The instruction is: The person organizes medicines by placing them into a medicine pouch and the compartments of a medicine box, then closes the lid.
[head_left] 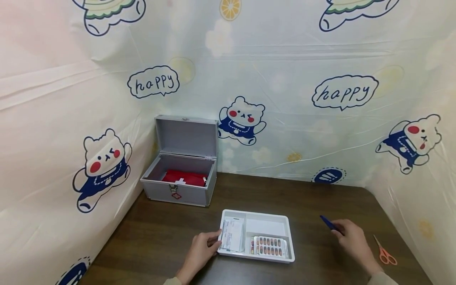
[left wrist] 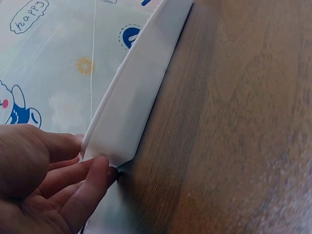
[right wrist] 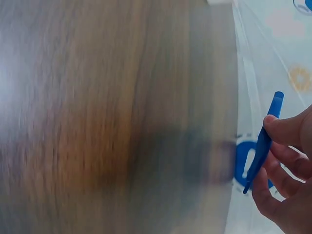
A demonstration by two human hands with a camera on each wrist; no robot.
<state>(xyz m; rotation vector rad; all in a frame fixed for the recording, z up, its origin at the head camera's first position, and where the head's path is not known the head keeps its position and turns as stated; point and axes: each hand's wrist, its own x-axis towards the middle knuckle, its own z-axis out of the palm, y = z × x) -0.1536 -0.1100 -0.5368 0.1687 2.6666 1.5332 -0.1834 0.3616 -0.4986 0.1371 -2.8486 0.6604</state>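
My left hand [head_left: 201,250] grips the left end of a white divided tray [head_left: 263,259], thumb at the rim and fingertips against its outer wall. The left wrist view shows the tray's long side wall [left wrist: 131,92] running away from the fingers. In the tray's left compartment lies a flat packet with a white printed label [head_left: 232,234]. Blister packs of capsules [head_left: 270,246] fill the lower right compartment. Off to the tray's right, my right hand [head_left: 352,238] pinches blue tweezers [right wrist: 264,141] between thumb and fingers, above the table.
Orange-handled scissors [head_left: 385,255] lie on the table to the right of the right hand. At the back left stands an open silver case [head_left: 156,191] with a red pouch [head_left: 187,178] inside. Printed cloth [head_left: 278,71] hangs behind the wooden table [head_left: 160,233] and along both sides.
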